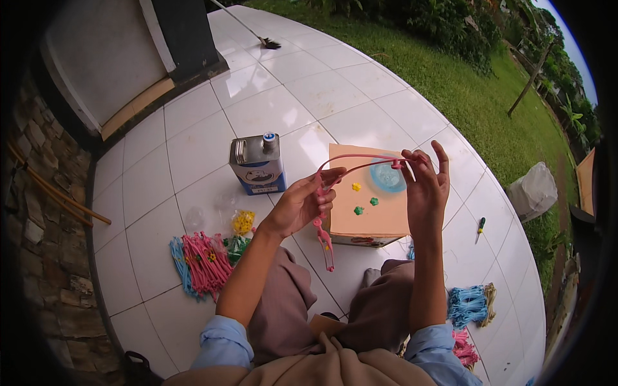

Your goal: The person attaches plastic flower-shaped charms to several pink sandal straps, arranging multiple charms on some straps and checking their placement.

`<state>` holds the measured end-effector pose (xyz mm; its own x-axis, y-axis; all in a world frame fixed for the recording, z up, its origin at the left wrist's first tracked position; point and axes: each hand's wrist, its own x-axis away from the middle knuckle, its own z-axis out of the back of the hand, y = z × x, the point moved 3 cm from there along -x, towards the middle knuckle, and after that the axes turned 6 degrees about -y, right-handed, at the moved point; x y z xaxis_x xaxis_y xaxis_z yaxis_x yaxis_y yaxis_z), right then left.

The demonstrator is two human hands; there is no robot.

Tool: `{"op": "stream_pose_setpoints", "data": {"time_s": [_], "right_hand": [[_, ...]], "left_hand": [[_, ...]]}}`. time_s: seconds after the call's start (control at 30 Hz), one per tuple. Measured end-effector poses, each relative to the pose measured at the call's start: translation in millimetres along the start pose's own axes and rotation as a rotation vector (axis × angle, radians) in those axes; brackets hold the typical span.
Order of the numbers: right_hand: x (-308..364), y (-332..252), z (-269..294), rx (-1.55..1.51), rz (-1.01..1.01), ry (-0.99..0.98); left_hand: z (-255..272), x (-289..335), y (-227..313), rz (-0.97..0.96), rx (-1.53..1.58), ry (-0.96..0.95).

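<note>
A long pink plastic strap [360,156] is stretched in a loop between my two hands, above a box [380,225] with a peach-coloured top. My left hand [297,204] is closed around one part of it. From that hand hangs a knobbly tail with a small yellow piece on it. My right hand [426,183] pinches the other end between thumb and fingertips, some fingers raised. On the box top lie a yellow flower piece [356,186], a green flower piece [358,210] and another green flower [374,201]. Behind the strap sits a translucent blue bowl [388,180].
A blue-and-white metal can [259,166] stands left of the box. Nearby lie a bag of yellow pieces [243,222], pink straps [206,260] and blue straps [180,257]. Rightward are a screwdriver [481,226], a blue bundle [467,305] and a pink bundle [463,349].
</note>
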<state>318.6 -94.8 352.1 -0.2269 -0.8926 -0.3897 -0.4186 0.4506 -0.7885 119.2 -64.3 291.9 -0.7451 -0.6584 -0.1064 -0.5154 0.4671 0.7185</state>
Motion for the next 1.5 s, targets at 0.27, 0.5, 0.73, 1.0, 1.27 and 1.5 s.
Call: {"op": "stream_pose_setpoints", "data": {"time_s": [0.27, 0.5, 0.73, 1.0, 1.27, 1.5], "right_hand": [[11, 12, -1, 0.15, -0.501, -0.499], [11, 25, -7, 0.201, -0.593, -0.468], [-11, 53, -14, 0.304, -0.3, -0.302], [-21, 93, 92, 0.695, -0.427, -0.161], [9, 151, 131, 1.364, -0.159, -0.694], [13, 152, 122, 1.356, -0.172, -0.684]], "left_hand": [[19, -9, 0, -0.257, 0.065, 0.29], [-2, -3, -5, -0.085, -0.05, 0.061], [-13, -10, -26, 0.081, -0.143, -0.126], [13, -14, -50, 0.148, -0.305, 0.363], [16, -16, -46, 0.153, -0.256, 0.415], [18, -16, -41, 0.152, -0.217, 0.421]]}}
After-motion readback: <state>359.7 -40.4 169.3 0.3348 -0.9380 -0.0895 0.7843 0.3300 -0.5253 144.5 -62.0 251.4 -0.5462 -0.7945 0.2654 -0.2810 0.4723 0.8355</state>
